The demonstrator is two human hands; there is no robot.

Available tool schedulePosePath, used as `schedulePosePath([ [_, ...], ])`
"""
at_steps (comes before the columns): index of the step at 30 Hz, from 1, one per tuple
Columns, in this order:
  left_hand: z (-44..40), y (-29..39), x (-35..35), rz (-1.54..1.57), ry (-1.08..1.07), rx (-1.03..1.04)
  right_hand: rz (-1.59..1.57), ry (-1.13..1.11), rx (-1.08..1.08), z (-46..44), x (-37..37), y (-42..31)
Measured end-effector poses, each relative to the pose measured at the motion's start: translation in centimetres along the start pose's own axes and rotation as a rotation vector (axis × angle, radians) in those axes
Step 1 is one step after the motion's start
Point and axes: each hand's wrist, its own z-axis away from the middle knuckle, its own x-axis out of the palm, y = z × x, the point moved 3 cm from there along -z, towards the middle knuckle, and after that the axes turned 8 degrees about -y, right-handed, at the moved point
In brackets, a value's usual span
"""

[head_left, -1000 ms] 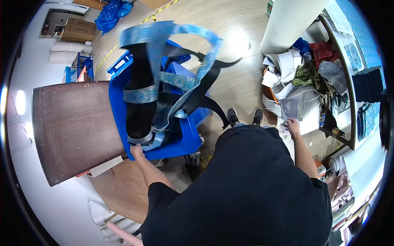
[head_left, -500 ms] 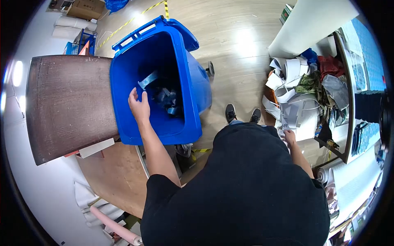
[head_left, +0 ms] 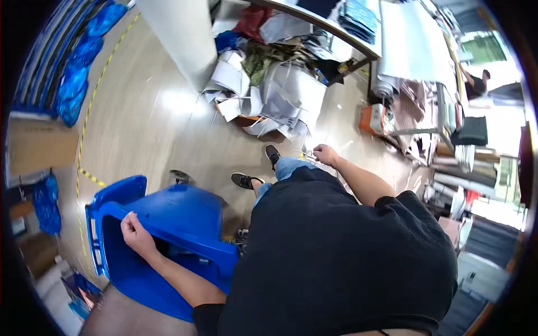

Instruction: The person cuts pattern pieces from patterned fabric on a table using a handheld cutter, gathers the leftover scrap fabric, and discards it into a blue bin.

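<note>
A blue wheeled bin (head_left: 182,215) stands at the lower left, its lid swung back. Over its open mouth, close to the rim, is my left hand (head_left: 137,236), fingers curled together with nothing visible in them. My right hand (head_left: 326,155) is closed in front of my body, beside the heap of scraps. Thin white strips (head_left: 305,154) show right by its fingers; whether they are gripped I cannot make out. White paper offcuts (head_left: 280,106) and crumpled fabric (head_left: 260,61) are piled under the table ahead. The bin's contents are mostly hidden.
A white roll (head_left: 182,45) leans by the scrap heap under the table frame (head_left: 319,22). An orange-and-white box (head_left: 371,119) sits on the floor at right. Yellow-black tape (head_left: 92,101) marks the floor at left. Another person (head_left: 476,84) is at far right.
My view has turned right, so the bin now lies lower left and the scrap heap ahead. My left hand has gone from spread fingers inside the bin to curled fingers near its rim.
</note>
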Motion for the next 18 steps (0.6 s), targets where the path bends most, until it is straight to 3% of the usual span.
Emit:
schedulePosePath([
  [2, -0.6, 1.2, 4.2, 0.037, -0.183, 0.015, 0.077, -0.056, 0.082, 1.1, 0.1, 4.3],
  [4, 0.5, 3.9, 9.1, 0.072, -0.311, 0.022, 0.264, 0.041, 0.140, 3.8, 0.0, 7.4],
  [5, 1.4, 4.8, 11.4, 0.105, -0.408, 0.000, 0.244, -0.026, 0.156, 1.8, 0.9, 13.0],
  [7, 4.8, 10.0, 15.9, 0.016, -0.549, -0.027, 0.178, -0.067, 0.246, 2.5, 1.9, 16.6],
  [11, 12.1, 14.8, 24.8, -0.087, -0.927, 0.245, 0.186, -0.020, 0.178, -0.6, 3.8, 25.0],
  [13, 15.6, 18.9, 27.9, -0.027, -1.117, 0.285, 0.097, 0.022, 0.216, 0.5, 2.3, 25.1],
  [16, 18.5, 22.7, 32.8, -0.137, -1.215, 0.303, -0.004, 0.064, 0.243, 0.7, -0.8, 27.9],
  [18, 19.4, 25.7, 36.3, -0.147, -1.165, 0.327, -0.015, 0.082, 0.211, 0.6, -4.0, 30.1],
])
